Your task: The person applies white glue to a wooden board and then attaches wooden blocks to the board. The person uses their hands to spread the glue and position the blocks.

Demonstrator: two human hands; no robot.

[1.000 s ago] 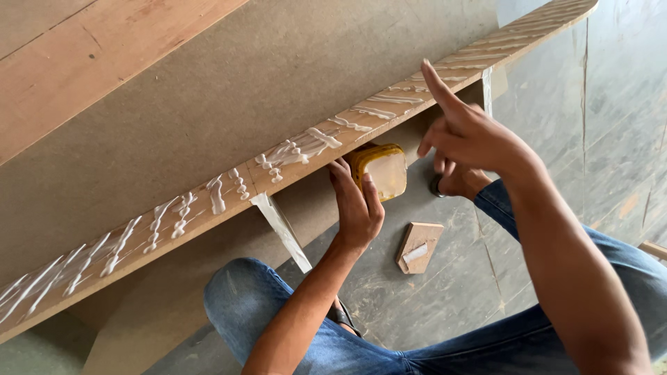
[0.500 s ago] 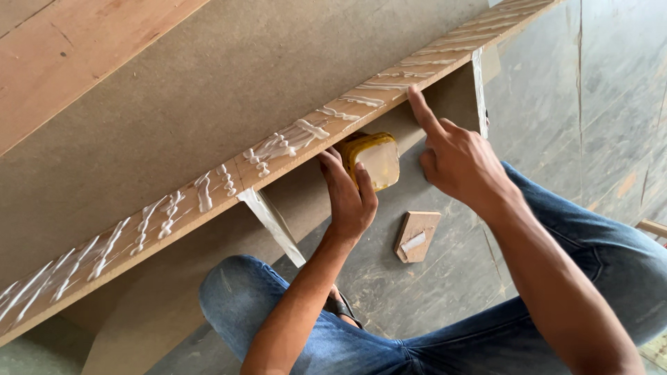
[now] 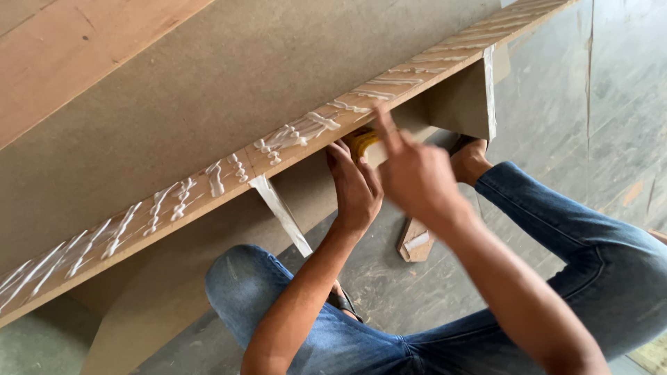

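A long wooden board edge (image 3: pixel 229 177) runs from lower left to upper right, streaked with white glue (image 3: pixel 295 133). My left hand (image 3: pixel 354 187) grips a yellow glue container (image 3: pixel 360 141) just under the edge; the container is mostly hidden by my hands. My right hand (image 3: pixel 417 173) hovers in front of it, index finger stretched up toward the glue on the edge, the other fingers curled, holding nothing.
A large brown panel (image 3: pixel 229 69) rises behind the edge. Upright panels (image 3: pixel 465 97) with glued edges stand beneath it. A small wooden block (image 3: pixel 417 243) lies on the grey floor by my knees in blue jeans.
My right hand has moved left along the board edge, from the right part to just above the container, which it now covers. The left hand has stayed on the container.
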